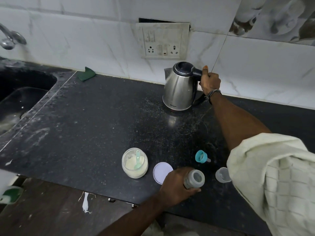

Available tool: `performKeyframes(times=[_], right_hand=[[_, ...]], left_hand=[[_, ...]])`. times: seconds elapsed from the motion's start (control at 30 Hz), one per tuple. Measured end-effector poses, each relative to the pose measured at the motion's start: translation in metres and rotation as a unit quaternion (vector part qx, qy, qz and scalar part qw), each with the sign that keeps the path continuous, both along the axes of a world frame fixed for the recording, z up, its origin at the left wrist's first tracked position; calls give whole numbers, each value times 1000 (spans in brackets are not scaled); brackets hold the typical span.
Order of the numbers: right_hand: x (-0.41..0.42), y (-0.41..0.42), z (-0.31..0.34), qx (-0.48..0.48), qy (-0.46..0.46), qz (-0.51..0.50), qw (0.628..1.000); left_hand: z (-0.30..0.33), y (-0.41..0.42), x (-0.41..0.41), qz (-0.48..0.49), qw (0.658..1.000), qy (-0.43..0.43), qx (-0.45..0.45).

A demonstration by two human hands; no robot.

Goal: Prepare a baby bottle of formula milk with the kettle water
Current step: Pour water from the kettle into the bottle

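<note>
A steel kettle [179,87] with a dark lid stands on the black counter [95,120] by the wall. My right hand [210,80] grips its black handle, thumb on top. Near the front edge my left hand [177,184] holds an open, uncapped baby bottle [195,178] upright on the counter. Left of it stands an open jar of formula powder [134,163] with a green scoop [138,160] inside. The jar's pale lid [161,172] lies flat beside my left hand. A teal ring with the teat [202,156] lies on its side behind the bottle.
A clear bottle cap [222,174] sits right of the bottle, partly behind my sleeve. A dark sink [20,92] lies at the left with a tap [10,39] above. A green cloth [86,74] rests by the wall. A switch and socket plate [162,40] is above the kettle.
</note>
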State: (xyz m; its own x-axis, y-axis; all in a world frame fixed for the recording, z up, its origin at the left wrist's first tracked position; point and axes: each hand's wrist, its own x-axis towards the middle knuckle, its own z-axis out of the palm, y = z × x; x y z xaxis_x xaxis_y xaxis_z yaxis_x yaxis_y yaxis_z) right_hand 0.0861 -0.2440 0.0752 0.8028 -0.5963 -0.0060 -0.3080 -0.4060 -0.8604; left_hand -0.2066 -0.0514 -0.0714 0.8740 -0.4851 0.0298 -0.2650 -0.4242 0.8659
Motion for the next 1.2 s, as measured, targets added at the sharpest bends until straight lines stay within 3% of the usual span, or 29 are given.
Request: performKeyframes(times=[0.5,1.2], right_hand=[[-23,22,6,-21,-9,-98,995],[-138,13,-26,-82,-75,-54,992]], left_hand=[[-2,-1,-3,9,1000,7,-4],[-4,-4,-2,19,999,0,-38]])
